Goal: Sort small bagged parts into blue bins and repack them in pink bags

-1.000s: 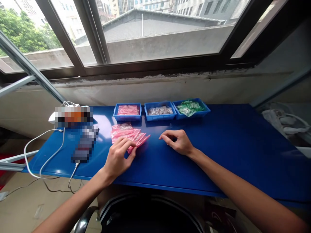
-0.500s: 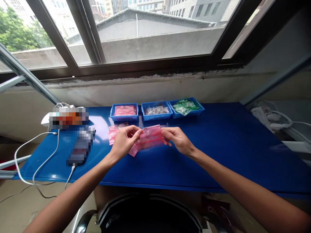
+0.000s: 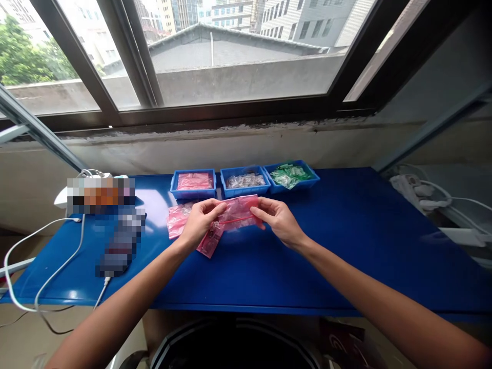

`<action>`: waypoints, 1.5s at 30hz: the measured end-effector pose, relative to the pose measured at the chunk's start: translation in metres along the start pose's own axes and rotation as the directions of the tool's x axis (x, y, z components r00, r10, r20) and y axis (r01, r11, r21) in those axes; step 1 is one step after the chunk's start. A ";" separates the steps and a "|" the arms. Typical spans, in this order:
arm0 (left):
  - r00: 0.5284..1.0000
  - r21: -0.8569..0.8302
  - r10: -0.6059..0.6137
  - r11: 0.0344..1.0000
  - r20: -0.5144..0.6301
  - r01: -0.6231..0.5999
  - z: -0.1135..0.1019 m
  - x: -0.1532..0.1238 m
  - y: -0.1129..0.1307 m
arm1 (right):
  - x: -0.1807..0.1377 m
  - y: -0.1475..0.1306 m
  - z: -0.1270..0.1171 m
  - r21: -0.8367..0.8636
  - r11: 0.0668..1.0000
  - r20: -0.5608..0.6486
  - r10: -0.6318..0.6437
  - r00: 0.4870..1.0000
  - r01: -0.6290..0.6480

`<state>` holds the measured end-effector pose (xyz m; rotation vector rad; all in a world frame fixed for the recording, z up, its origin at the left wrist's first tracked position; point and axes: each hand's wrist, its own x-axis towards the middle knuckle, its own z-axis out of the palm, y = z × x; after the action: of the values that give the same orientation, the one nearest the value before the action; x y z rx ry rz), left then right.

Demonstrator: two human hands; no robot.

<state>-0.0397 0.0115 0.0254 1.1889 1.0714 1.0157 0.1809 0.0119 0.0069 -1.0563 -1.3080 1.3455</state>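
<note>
A pink see-through zip bag is stretched between my two hands above the blue table. My left hand pinches its left end, thumb on top. The right end is gripped by my right hand, thumb on the front face and fingers behind. A darker red strip runs along the bag's lower part; I cannot make out what is inside. Below and left of it lies a small pink packet. More pink bags lie flat beyond my left wrist.
Along the back stand three blue bins: one with pink bags, one with small clear packets, one with green-and-clear packets. On the left are a blurred phone-like object, white cables and a power strip.
The bag has been turned and lies flatter between my hands. My right thumb has moved inward onto its face. The small packet below shows more fully; the view has shifted slightly.
</note>
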 end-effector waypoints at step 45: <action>0.571 0.556 0.810 0.416 0.134 -0.720 -0.006 0.002 -0.015 | 0.001 0.028 -0.021 -0.417 0.754 -0.071 -0.584 0.809 0.508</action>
<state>-0.0445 0.0131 0.0102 2.2710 0.9525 1.5823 0.1994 0.0168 -0.0223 -0.9172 -1.6033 0.5337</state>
